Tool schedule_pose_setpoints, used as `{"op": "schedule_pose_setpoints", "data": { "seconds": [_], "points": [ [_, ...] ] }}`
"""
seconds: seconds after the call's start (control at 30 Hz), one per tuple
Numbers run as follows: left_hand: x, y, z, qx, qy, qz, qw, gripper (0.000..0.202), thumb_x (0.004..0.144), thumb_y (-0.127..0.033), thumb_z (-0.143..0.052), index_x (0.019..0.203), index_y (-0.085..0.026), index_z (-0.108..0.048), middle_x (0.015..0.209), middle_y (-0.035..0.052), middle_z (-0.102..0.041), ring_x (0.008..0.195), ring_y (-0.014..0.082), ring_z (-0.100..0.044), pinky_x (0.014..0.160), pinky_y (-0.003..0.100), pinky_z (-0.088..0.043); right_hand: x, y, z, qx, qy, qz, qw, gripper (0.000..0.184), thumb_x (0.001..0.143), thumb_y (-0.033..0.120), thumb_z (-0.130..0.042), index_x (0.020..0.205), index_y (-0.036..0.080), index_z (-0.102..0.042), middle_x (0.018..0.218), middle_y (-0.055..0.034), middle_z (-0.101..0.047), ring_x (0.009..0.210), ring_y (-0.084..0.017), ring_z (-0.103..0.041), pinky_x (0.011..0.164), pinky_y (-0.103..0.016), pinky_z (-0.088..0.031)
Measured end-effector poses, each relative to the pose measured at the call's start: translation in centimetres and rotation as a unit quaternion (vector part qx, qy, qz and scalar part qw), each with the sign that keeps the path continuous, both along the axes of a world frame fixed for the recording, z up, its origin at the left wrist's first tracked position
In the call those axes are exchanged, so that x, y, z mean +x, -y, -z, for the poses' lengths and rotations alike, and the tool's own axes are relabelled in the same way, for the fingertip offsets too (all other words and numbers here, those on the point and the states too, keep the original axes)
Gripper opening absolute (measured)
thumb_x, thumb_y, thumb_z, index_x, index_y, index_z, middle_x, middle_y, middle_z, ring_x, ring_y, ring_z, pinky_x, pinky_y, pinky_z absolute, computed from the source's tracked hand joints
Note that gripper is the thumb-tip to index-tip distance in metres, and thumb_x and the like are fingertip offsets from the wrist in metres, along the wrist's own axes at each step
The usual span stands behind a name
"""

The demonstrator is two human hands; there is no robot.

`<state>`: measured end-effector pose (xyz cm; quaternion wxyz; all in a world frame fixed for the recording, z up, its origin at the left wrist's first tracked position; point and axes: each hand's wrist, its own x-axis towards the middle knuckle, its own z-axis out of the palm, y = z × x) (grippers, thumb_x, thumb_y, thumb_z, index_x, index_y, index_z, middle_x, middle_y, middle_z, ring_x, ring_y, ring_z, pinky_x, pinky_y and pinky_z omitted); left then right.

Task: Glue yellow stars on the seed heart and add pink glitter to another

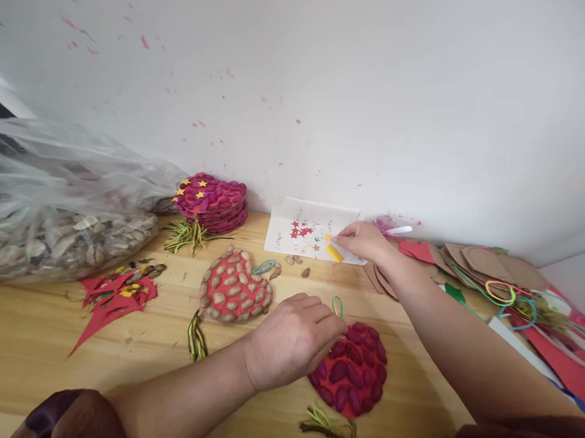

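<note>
My left hand (pixel 299 339) is closed over the upper left edge of a round ornament (pixel 352 373) covered with magenta-dyed shells. Its fingertips are hidden, so whatever they pinch cannot be seen. A green loop (pixel 338 307) sticks up from the ornament, and a yarn tassel (pixel 328 428) hangs below it. Farther back, my right hand (pixel 364 241) pinches at a small yellow piece (pixel 328 237) above a white sheet (pixel 282 228). Just below those fingers lies a yellow roll (pixel 334 253). Red paper stars (pixel 302 230) and a few other tiny stars rest on the sheet.
Left of my hand lies a heart-shaped ornament (pixel 235 285) studded with peanut shells. Behind it stands a stack of magenta discs (pixel 212 203). A plastic bag of shells (pixel 61 229) and red scraps (pixel 111 300) are at left. Cardboard pieces (pixel 509 267) and coloured cords crowd the right.
</note>
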<state>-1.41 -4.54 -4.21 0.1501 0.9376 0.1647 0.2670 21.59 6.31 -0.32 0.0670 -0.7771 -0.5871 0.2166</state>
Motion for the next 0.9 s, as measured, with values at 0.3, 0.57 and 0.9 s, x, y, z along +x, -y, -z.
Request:
{"op": "schedule_pose_setpoints", "data": {
  "seconds": [0.3,0.57,0.9],
  "points": [
    [0.0,0.0,0.1,-0.002,0.012,0.003,1.000,0.023,0.105,-0.024,-0.048,0.105,-0.018,-0.070,0.084,0.0057,-0.072,0.082,0.0189,-0.067,0.078,0.031,-0.053,-0.6,3.3,0.7,0.059,0.041,-0.034,0.997,0.010,0.076,0.024,-0.077,0.084,0.018,-0.078,0.088,-0.0086,-0.081,0.079,-0.021,-0.072,0.065,-0.026,-0.044],
    [0.0,-0.2,0.3,-0.004,0.008,-0.022,1.000,0.019,0.104,-0.026,-0.052,0.104,-0.019,-0.070,0.085,0.0053,-0.073,0.083,0.0184,-0.068,0.080,0.031,-0.053,2.4,1.3,0.3,0.088,0.074,0.004,0.993,0.011,0.084,0.019,-0.067,0.084,0.016,-0.077,0.084,-0.0084,-0.080,0.074,-0.020,-0.071,0.061,-0.027,-0.044],
    [0.1,-0.2,0.1,0.008,-0.010,-0.020,1.000,0.021,0.104,-0.026,-0.050,0.104,-0.019,-0.070,0.084,0.0051,-0.073,0.082,0.0184,-0.068,0.080,0.031,-0.053,0.8,1.8,2.4,0.166,0.081,-0.154,0.971,0.030,0.091,0.019,-0.060,0.113,0.021,-0.080,0.102,-0.0084,-0.078,0.091,-0.021,-0.070,0.089,-0.031,-0.049]
  ]
}}
